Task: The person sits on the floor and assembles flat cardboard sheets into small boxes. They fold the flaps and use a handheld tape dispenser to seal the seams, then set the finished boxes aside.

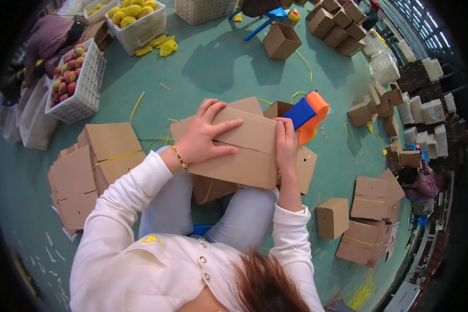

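Across my knees lies a brown cardboard carton point(239, 167), its two top flaps meeting at a seam. My left hand point(205, 134) rests flat on the carton's top left part, fingers spread. At the right edge my right hand point(286, 148) grips the carton, its fingers curled at the far corner. Just beyond those fingers is an orange and blue tape dispenser point(314, 111); whether they touch it I cannot tell. Behind the carton, another open brown box point(277, 109) shows in part.
Flattened cartons point(114, 141) are stacked at left; more strapped bundles point(368, 197) and a small box point(333, 218) stand at right. A white crate of apples point(95, 83) and a crate of yellow-netted fruit point(153, 27) are far left. Yellow straps litter the green floor point(192, 67). Other people work nearby.
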Tool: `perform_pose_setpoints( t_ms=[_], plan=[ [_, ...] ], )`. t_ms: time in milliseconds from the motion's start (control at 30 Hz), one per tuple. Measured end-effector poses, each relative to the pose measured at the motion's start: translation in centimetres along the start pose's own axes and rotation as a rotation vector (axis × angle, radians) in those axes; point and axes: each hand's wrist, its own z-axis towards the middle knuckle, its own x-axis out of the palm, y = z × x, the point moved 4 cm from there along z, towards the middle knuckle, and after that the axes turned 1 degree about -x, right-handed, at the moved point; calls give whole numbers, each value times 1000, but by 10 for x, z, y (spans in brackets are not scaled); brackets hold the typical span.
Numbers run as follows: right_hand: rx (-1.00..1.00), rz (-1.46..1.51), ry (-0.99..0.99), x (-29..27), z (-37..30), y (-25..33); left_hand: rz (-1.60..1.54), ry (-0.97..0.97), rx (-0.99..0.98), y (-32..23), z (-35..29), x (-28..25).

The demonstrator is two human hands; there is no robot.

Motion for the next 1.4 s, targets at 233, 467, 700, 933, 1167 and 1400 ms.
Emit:
perform_pose_setpoints(
  t_ms=[233,467,700,933,1167,1400],
  plan=[
    [4,-173,-78,-8,-33,-7,-33,65,85,-6,-5,-2],
    [-47,-87,-93,-20,-42,-17,-94,70,159,-7,-9,2],
    [-196,406,-24,-87,-53,30,-103,66,130,5,-11,12],
    [191,1271,367,-50,-88,16,-105,67,132,-3,-9,8],
    [533,1030,459,-92,-74,9,-119,80,141,-1,-9,8],
    [19,277,247,-72,-73,38,-174,77,140,7,-16,11]
  ],
)
